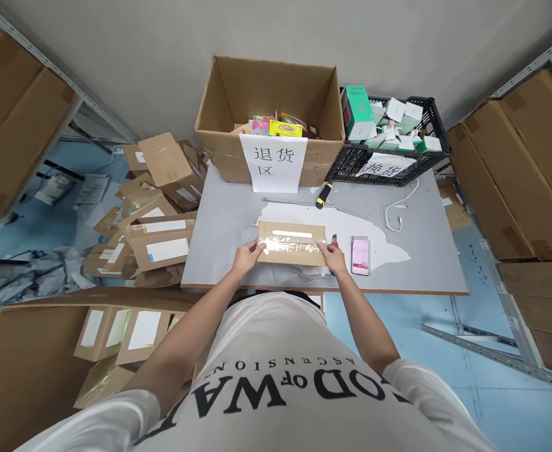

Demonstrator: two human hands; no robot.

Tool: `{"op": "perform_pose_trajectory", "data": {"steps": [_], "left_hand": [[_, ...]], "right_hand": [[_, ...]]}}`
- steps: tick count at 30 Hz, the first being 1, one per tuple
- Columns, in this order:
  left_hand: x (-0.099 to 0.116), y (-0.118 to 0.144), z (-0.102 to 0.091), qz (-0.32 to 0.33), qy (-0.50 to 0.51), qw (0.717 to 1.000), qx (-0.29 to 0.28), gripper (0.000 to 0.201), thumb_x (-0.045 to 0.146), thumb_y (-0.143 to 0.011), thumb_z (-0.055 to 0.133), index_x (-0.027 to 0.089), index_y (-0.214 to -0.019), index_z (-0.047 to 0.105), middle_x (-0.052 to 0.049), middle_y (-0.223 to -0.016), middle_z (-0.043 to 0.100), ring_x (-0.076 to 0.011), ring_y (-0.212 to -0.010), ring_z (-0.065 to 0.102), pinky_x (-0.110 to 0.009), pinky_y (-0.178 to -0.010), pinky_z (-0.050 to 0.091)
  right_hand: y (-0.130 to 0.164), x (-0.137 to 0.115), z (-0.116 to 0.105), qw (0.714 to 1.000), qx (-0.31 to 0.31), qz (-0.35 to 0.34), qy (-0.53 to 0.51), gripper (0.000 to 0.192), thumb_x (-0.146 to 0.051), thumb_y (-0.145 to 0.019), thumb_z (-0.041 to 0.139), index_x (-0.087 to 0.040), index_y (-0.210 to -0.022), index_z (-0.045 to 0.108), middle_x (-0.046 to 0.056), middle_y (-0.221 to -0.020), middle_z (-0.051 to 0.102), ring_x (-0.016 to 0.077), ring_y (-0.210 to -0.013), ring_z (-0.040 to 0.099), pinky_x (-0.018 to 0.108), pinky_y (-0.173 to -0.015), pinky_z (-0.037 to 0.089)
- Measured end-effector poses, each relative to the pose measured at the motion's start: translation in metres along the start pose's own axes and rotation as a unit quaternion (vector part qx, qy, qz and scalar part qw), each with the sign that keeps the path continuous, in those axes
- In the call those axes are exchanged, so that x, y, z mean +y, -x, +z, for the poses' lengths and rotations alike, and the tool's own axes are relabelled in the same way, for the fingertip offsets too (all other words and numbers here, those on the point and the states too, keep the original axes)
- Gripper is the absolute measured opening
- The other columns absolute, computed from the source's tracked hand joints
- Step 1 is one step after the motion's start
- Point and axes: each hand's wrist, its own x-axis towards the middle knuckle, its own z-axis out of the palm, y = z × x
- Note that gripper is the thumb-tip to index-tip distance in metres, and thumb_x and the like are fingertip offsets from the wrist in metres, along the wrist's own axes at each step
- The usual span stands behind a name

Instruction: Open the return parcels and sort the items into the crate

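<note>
Left hand (246, 256) pinches the left end of a flat brown cardboard parcel (291, 243); right hand (335, 257) pinches its right end. Parcel lies at the near middle of the grey counter (426, 251), sealed with glossy clear tape, white label strip on top. Pink phone (360, 255) just right. Open carton (270, 119) and black crate (389, 141) at far edge. Carton shelving flanks both sides.
</note>
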Motion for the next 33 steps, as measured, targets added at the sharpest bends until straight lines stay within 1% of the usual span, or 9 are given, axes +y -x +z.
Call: {"op": "perform_pose_trajectory", "data": {"steps": [4,7,10,14,18,21,24,28,33], "left_hand": [[-0.02,0.0,0.001,-0.022,0.081,0.996,-0.007,0.06,0.058,-0.083,0.047,0.013,-0.121,0.062,-0.01,-0.117,0.067,-0.0273,-0.109,0.061,-0.037,-0.091,0.048],[-0.048,0.003,0.003,-0.043,0.17,0.984,-0.031,0.068,0.054,-0.081,0.05,0.012,-0.135,0.048,-0.015,-0.135,0.053,-0.0269,-0.12,0.054,-0.041,-0.1,0.043],[-0.072,0.01,0.005,-0.014,0.16,0.985,-0.063,0.084,0.045,-0.068,0.068,0.014,-0.141,0.039,-0.015,-0.146,0.038,-0.0274,-0.132,0.041,-0.04,-0.111,0.03],[-0.083,0.016,0.011,0.063,0.108,0.987,-0.099,0.079,0.044,-0.069,0.068,0.014,-0.138,0.044,-0.012,-0.144,0.043,-0.0269,-0.135,0.037,-0.04,-0.113,0.025],[-0.079,0.013,0.022,0.08,0.08,0.988,-0.101,0.055,0.046,-0.078,0.057,0.015,-0.124,0.057,-0.011,-0.126,0.061,-0.0266,-0.123,0.051,-0.042,-0.107,0.035],[-0.074,0.01,0.026,0.084,0.068,0.991,-0.082,0.05,0.046,-0.08,0.054,0.015,-0.118,0.06,-0.011,-0.118,0.065,-0.0266,-0.115,0.057,-0.041,-0.101,0.041],[-0.066,0.009,0.019,0.088,0.032,0.993,-0.075,0.046,0.046,-0.081,0.052,0.014,-0.112,0.063,-0.011,-0.109,0.068,-0.0256,-0.103,0.062,-0.038,-0.092,0.046],[-0.045,0.01,0.002,0.075,-0.031,0.995,-0.061,0.045,0.05,-0.083,0.048,0.014,-0.102,0.067,-0.007,-0.09,0.071,-0.0219,-0.083,0.064,-0.032,-0.078,0.049],[-0.016,0.011,-0.011,0.088,-0.007,0.996,-0.034,0.051,0.051,-0.085,0.047,0.013,-0.116,0.064,-0.007,-0.104,0.071,-0.0221,-0.092,0.065,-0.03,-0.081,0.049]], "right_hand": [[0.001,0.013,0.003,0.996,-0.035,0.012,-0.085,0.063,-0.064,-0.084,0.037,-0.014,-0.108,0.067,0.013,-0.101,0.069,0.023,-0.095,0.064,0.03,-0.078,0.049],[0.007,0.034,0.006,0.991,-0.014,0.023,-0.133,0.061,-0.053,-0.089,0.029,-0.014,-0.13,0.052,0.014,-0.116,0.063,0.0205,-0.1,0.063,0.033,-0.085,0.049],[0.02,0.057,0.011,0.994,-0.01,-0.025,-0.103,0.069,-0.041,-0.081,0.052,-0.017,-0.143,0.035,0.016,-0.136,0.05,0.0239,-0.117,0.055,0.041,-0.097,0.044],[0.035,0.066,0.022,0.99,-0.071,-0.098,-0.068,0.091,-0.032,-0.068,0.068,-0.023,-0.147,0.024,0.012,-0.145,0.04,0.0271,-0.129,0.044,0.046,-0.103,0.039],[0.038,0.052,0.033,0.989,-0.074,-0.112,-0.066,0.064,-0.032,-0.077,0.059,-0.018,-0.137,0.041,0.013,-0.133,0.053,0.0267,-0.119,0.052,0.044,-0.099,0.043],[0.036,0.043,0.035,0.992,-0.062,-0.087,-0.062,0.046,-0.031,-0.081,0.052,-0.017,-0.125,0.051,0.012,-0.117,0.064,0.0263,-0.106,0.06,0.043,-0.093,0.046],[0.033,0.037,0.028,0.993,-0.068,-0.086,-0.048,0.043,-0.032,-0.081,0.054,-0.017,-0.121,0.054,0.011,-0.104,0.069,0.0258,-0.094,0.064,0.042,-0.086,0.05],[0.028,0.02,0.01,0.987,-0.076,-0.125,-0.061,0.045,-0.036,-0.083,0.052,-0.018,-0.125,0.053,0.009,-0.106,0.069,0.023,-0.093,0.065,0.036,-0.083,0.05],[0.023,-0.011,-0.015,0.99,-0.041,-0.135,0.022,0.044,-0.047,-0.085,0.049,-0.02,-0.117,0.061,0.007,-0.1,0.071,0.0231,-0.089,0.065,0.032,-0.076,0.048]]}}
